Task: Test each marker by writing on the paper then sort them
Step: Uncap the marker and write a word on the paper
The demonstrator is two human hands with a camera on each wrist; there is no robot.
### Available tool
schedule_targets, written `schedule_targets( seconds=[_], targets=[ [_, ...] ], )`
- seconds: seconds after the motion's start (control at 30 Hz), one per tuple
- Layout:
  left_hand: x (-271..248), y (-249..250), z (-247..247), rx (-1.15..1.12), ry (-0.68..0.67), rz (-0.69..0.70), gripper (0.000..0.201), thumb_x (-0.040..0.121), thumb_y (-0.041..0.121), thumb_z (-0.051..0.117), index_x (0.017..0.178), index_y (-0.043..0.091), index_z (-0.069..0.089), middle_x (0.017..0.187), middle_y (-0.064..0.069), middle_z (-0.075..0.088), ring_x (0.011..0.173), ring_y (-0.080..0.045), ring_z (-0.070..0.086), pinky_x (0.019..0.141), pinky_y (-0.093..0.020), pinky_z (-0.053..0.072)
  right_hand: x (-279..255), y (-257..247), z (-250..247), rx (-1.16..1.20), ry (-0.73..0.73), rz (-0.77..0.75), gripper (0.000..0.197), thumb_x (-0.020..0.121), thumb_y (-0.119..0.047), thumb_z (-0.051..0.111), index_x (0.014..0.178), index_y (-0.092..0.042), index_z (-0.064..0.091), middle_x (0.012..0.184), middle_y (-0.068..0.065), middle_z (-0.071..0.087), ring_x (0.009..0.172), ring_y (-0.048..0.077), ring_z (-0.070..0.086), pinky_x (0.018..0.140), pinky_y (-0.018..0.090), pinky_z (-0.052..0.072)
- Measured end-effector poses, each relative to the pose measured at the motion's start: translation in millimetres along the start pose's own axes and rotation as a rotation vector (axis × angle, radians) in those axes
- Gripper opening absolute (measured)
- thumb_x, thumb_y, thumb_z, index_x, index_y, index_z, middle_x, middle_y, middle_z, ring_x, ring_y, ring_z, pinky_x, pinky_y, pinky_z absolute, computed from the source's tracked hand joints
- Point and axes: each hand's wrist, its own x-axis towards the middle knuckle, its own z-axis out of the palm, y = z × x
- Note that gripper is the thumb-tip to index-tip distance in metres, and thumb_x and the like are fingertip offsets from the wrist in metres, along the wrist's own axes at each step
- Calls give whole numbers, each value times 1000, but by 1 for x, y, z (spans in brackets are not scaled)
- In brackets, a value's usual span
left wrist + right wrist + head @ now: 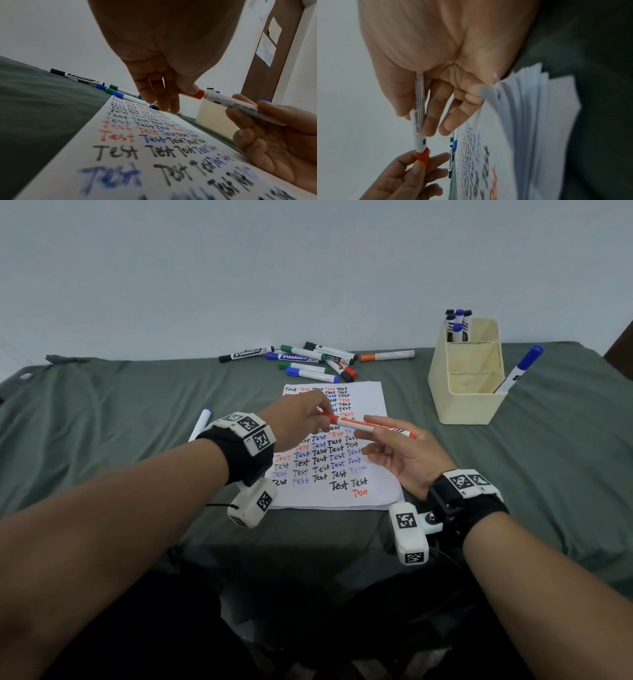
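Observation:
A white marker with an orange-red cap (368, 426) hangs level above the paper (370, 398), which is covered in rows of "Test" in black, blue and red. My left hand (308, 419) pinches the cap end (197, 94) between thumb and fingers. My right hand (397, 446) grips the white barrel (419, 116) between thumb and fingers, palm up. The cap sits on the marker (423, 157). Several capped markers (308, 359) lie in a loose pile beyond the paper.
A cream divided holder (469, 378) stands at the right with several markers (457, 325) in its back section and a blue-capped one (520, 369) leaning in the front. One white marker (202, 422) lies left of the paper on the green cloth (102, 412). A wall rises behind.

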Motion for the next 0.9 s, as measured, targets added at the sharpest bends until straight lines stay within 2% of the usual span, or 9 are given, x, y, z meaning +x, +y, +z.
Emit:
schedule_targets(
  seconds=[0.17, 0.33, 0.43, 0.5, 0.53, 0.57, 0.63, 0.73, 0.9],
  targets=[
    [3, 7, 6, 13, 46, 1, 12, 101, 26, 51, 92, 32, 56, 77, 9, 66, 52, -1, 51, 44, -13, 38, 2, 2, 0, 14, 6, -20, 34, 82, -21, 77, 115, -12, 77, 114, 25, 72, 83, 25, 70, 73, 27, 60],
    [5, 13, 4, 80, 30, 9, 10, 102, 28, 48, 99, 26, 57, 79, 6, 64, 60, -10, 52, 52, -22, 40, 2, 2, -2, 25, 13, -25, 30, 83, -20, 76, 111, -12, 79, 113, 26, 72, 87, 25, 71, 74, 27, 60],
    [6, 9, -2, 152, -31, 46, 10, 101, 38, 51, 101, 28, 56, 77, 7, 64, 63, -11, 55, 53, -24, 37, 3, 2, -3, 47, 22, -23, 25, 88, -16, 73, 111, -9, 77, 109, 26, 73, 82, 25, 69, 72, 28, 60],
    [7, 1, -6, 248, -87, 60, 35, 93, 60, 54, 113, 32, 53, 93, 7, 66, 77, -10, 60, 61, -28, 44, 4, 1, -2, 65, 47, -23, 21, 93, -10, 68, 112, -6, 75, 103, 25, 73, 77, 24, 67, 68, 29, 59],
    [9, -6, -7, 330, -111, 46, 58, 85, 73, 51, 126, 32, 48, 113, 4, 65, 95, -13, 62, 73, -34, 50, 4, 1, -2, 76, 65, -25, 19, 95, -7, 66, 112, -6, 74, 99, 24, 73, 74, 24, 66, 66, 29, 58],
    [9, -14, -7, 428, -135, 11, 84, 76, 87, 44, 140, 33, 37, 136, -1, 55, 119, -20, 55, 92, -44, 50, 4, 0, -1, 87, 85, -28, 16, 96, -5, 64, 110, -6, 72, 95, 23, 73, 72, 24, 65, 64, 29, 57],
    [9, -32, -4, 585, -191, -115, 123, 51, 106, 23, 154, 40, 7, 163, -6, 16, 148, -33, 20, 114, -59, 28, 3, 0, 0, 96, 122, -33, 11, 97, -1, 61, 104, -9, 64, 87, 21, 71, 68, 23, 63, 60, 28, 56],
    [7, -57, 7, 637, -315, -268, 136, 30, 112, 12, 148, 51, -18, 164, -10, -21, 151, -39, -13, 118, -64, 9, 3, 1, 1, 80, 146, -46, 14, 96, 1, 61, 97, -13, 59, 83, 21, 70, 66, 22, 62, 57, 27, 54],
    [9, -78, 27, 568, -305, -288, 126, 35, 113, 17, 139, 56, -28, 162, -15, -25, 149, -43, -17, 118, -64, 4, 2, 1, 1, 87, 142, -50, 18, 92, 2, 66, 89, -16, 71, 79, 19, 69, 67, 20, 62, 59, 25, 55]
  ],
)
